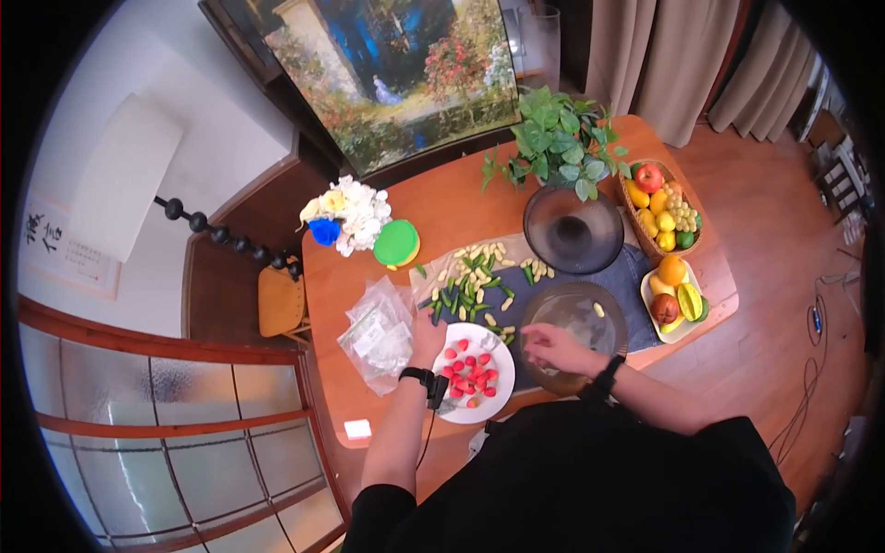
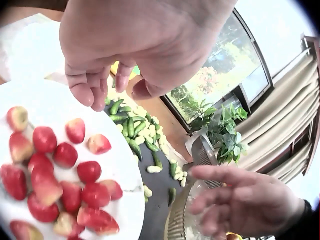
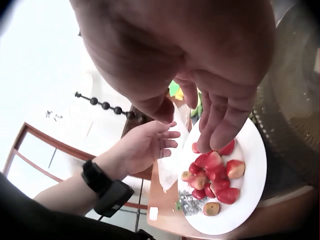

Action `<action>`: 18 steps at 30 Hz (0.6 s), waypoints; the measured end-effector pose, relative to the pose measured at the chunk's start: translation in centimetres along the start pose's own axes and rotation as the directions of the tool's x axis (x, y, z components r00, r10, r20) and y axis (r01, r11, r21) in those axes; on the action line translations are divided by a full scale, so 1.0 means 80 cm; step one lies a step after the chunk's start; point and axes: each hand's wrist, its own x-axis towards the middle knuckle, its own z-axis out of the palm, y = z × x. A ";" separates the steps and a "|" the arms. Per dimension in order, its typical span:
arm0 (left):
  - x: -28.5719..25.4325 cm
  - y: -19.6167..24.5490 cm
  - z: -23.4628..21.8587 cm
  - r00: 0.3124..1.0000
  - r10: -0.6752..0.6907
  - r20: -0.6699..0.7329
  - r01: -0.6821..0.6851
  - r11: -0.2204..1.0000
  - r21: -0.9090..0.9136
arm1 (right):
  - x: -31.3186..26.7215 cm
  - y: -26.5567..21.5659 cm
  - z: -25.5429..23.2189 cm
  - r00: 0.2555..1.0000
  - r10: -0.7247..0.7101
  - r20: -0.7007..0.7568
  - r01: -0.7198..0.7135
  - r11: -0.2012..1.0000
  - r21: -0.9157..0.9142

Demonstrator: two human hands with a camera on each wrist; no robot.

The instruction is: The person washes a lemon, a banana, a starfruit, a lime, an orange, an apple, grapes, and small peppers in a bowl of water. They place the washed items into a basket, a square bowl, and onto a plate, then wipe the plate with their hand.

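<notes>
Small red fruits with pale yellowish ends lie heaped on a white plate. My left hand hovers by the plate's far left rim, fingers loosely bent and nothing seen between them. Over the left rim of a wide, see-through ribbed bowl hangs my right hand, its fingers also relaxed and holding nothing visible. One pale peanut-shaped piece shows within the bowl's outline. Beyond the plate, green pepper-like pieces and pale peanut-shaped pieces are spread on a dark cloth.
Clear plastic bags lie left of the plate. Farther back stand a green-lidded tub, white and blue flowers, a dark round dish and a leafy plant. A fruit basket and a fruit tray stand at right.
</notes>
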 end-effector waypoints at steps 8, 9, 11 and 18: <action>0.086 0.005 0.036 0.956 -0.223 0.190 0.127 0.899 0.418 | -0.146 0.055 -0.089 0.867 0.002 -0.498 0.081 0.986 0.145; 0.082 0.020 0.033 0.961 -0.225 0.159 0.133 0.885 0.446 | -0.158 0.062 -0.093 0.863 0.007 -0.505 0.078 0.986 0.148; 0.085 0.017 0.037 0.957 -0.239 0.164 0.147 0.888 0.436 | -0.182 0.064 -0.088 0.786 0.189 -0.589 -0.128 0.981 0.145; 0.092 -0.020 0.051 0.966 -0.139 0.220 0.040 0.915 0.402 | -0.164 0.067 -0.092 0.796 0.194 -0.573 -0.117 0.979 0.169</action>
